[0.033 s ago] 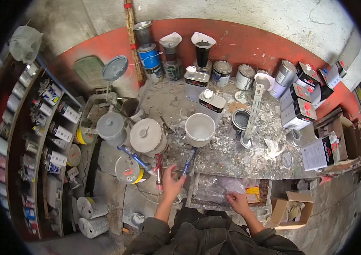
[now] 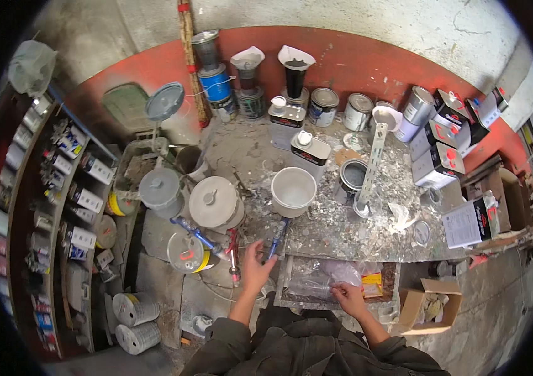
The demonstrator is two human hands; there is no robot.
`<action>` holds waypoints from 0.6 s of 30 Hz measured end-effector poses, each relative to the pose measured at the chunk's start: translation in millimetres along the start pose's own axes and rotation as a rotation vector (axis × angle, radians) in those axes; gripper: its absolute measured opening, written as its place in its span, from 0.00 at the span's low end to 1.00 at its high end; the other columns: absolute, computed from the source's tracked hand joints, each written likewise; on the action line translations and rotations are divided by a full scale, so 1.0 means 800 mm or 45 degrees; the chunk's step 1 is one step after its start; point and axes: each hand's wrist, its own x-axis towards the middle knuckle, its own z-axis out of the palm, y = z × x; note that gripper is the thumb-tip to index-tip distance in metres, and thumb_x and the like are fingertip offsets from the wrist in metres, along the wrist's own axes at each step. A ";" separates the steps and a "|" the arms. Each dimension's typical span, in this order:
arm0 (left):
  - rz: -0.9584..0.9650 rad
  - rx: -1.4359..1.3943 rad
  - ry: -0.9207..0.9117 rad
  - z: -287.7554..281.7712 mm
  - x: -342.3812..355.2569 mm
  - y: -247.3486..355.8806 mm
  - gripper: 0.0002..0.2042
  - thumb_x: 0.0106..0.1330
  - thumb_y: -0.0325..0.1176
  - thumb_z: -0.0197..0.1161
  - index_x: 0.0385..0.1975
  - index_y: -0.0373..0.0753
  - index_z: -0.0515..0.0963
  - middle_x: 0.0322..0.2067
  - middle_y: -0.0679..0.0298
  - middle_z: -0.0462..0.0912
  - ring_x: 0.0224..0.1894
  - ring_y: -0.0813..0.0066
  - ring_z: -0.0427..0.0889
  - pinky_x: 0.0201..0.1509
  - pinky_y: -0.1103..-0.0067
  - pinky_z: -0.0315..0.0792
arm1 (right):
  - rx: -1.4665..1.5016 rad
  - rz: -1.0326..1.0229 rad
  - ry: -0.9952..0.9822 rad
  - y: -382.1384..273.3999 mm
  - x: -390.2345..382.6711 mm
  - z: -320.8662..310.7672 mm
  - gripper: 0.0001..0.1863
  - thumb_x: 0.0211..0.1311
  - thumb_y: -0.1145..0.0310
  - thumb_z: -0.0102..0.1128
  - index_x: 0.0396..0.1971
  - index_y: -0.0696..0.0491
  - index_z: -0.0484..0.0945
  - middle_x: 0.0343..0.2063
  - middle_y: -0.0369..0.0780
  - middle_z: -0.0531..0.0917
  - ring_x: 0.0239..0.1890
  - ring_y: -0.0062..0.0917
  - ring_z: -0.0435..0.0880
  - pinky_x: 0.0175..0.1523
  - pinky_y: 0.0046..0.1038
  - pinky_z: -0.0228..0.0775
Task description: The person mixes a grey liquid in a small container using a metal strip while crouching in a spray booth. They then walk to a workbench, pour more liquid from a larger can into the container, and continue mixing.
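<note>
My left hand (image 2: 256, 271) is raised left of the open drawer (image 2: 394, 283), its fingers apart and holding nothing. Its fingertips are close to the blue handle (image 2: 274, 243) of a tool that sticks out from the bench edge; I cannot tell if they touch. Over the drawer, my right hand (image 2: 349, 297) has curled fingers pinching the edge of a clear plastic bag (image 2: 343, 273). Beside the bag lies a yellow-and-red packet (image 2: 372, 285). A white plastic tub (image 2: 294, 190), open at the top, stands on the bench just beyond the drawer.
A lidded white bucket (image 2: 215, 203), a red-handled tool (image 2: 233, 250) and a blue spray gun (image 2: 199, 235) are at left. An open grey paint can (image 2: 351, 178) and a perforated strip (image 2: 376, 156) stand right of the tub. A cardboard box (image 2: 432, 313) sits right of the drawer.
The whole view has shifted slightly. Both hands keep nearly the same places and poses.
</note>
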 end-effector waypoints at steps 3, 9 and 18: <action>0.080 -0.004 -0.110 0.031 0.036 -0.012 0.26 0.58 0.32 0.72 0.57 0.35 0.74 0.51 0.51 0.80 0.51 0.61 0.82 0.54 0.71 0.76 | 0.055 0.052 0.074 -0.022 -0.015 0.016 0.13 0.67 0.67 0.64 0.45 0.58 0.82 0.34 0.43 0.89 0.35 0.25 0.88 0.43 0.27 0.80; -0.099 0.079 -0.191 0.065 0.073 -0.017 0.17 0.65 0.43 0.68 0.35 0.32 0.80 0.24 0.54 0.83 0.27 0.63 0.83 0.35 0.69 0.73 | -0.038 0.198 0.214 -0.036 -0.039 0.025 0.12 0.68 0.68 0.62 0.46 0.58 0.83 0.34 0.43 0.88 0.35 0.25 0.88 0.43 0.27 0.80; 0.217 -0.024 0.086 0.061 0.048 -0.027 0.08 0.58 0.30 0.69 0.31 0.32 0.80 0.26 0.52 0.84 0.31 0.55 0.85 0.36 0.68 0.74 | 0.030 0.241 0.275 -0.008 -0.059 0.033 0.12 0.68 0.68 0.61 0.46 0.57 0.83 0.32 0.43 0.88 0.35 0.26 0.89 0.42 0.27 0.80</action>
